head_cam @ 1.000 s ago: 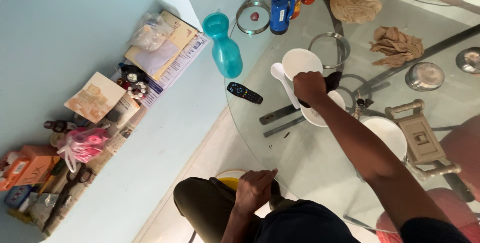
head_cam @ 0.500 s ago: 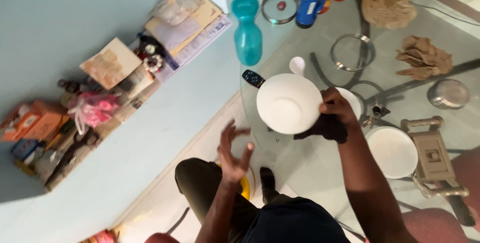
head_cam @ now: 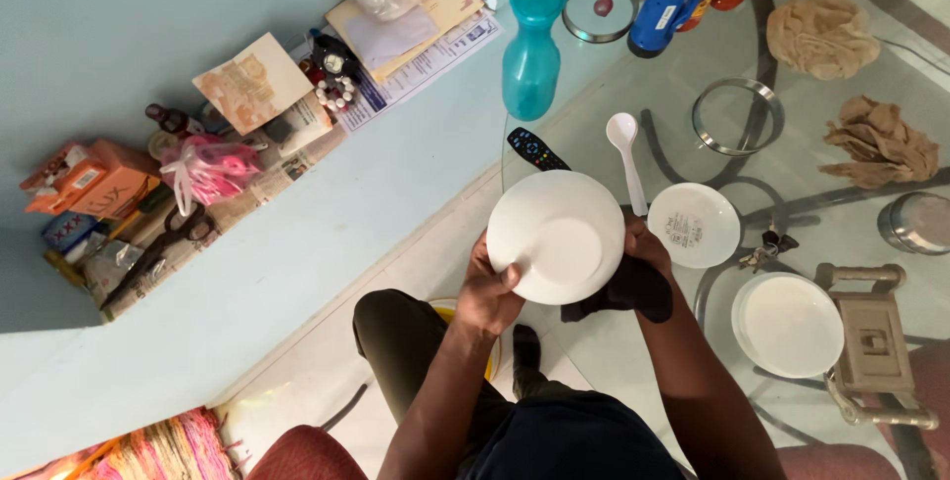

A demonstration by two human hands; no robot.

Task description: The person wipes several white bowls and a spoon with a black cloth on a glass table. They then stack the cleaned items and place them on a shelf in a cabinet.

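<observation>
My left hand (head_cam: 492, 289) grips the left rim of a white bowl-like plate (head_cam: 557, 236), held up over the near edge of the round glass table (head_cam: 633, 341). My right hand (head_cam: 643, 242) is at the plate's right rim and clutches a black cloth (head_cam: 621, 294) that hangs below it. A white plastic spoon (head_cam: 626, 151) lies on the glass just beyond the plate. An upturned white bowl (head_cam: 696, 224) sits to the right of my right hand, and another white plate (head_cam: 787, 325) rests further right.
A black remote (head_cam: 534, 148) and a teal bottle (head_cam: 530, 48) stand near the table's left edge. Metal rings, a blue container, jars, crumpled brown cloths, a steel tin and a beige press sit on the glass. A cluttered ledge runs along the left wall.
My right hand lifted the white plate and the black cloth off the table towards me. My left hand rose from my lap and took hold of the plate's left rim.
</observation>
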